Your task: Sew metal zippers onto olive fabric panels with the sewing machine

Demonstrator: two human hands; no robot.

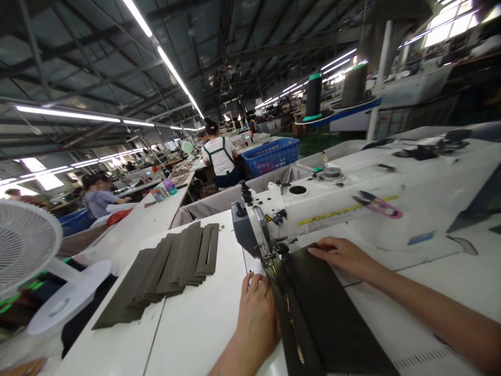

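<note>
A dark olive fabric panel (329, 313) with a gold-toothed zipper (291, 324) along its left part lies on the sewing machine's bed. Its far end is beneath the presser foot (270, 258) of the white sewing machine (352, 198). My left hand (258, 313) is closed at the panel's left edge, close to the needle area, fingers curled. At the upper right edge, my right hand (340, 256) grips the panel between thumb and fingers. Whatever is under both sets of fingertips is partly hidden.
Overlapping dark fabric pieces (168, 266) lie left on the white table (195, 324). Pink-handled thread snips (379, 203) rest on the machine arm. A white fan (27, 245) stands far left. Thread cones (313, 99) and a blue crate (270, 156) are behind; a person (219, 156) sits ahead.
</note>
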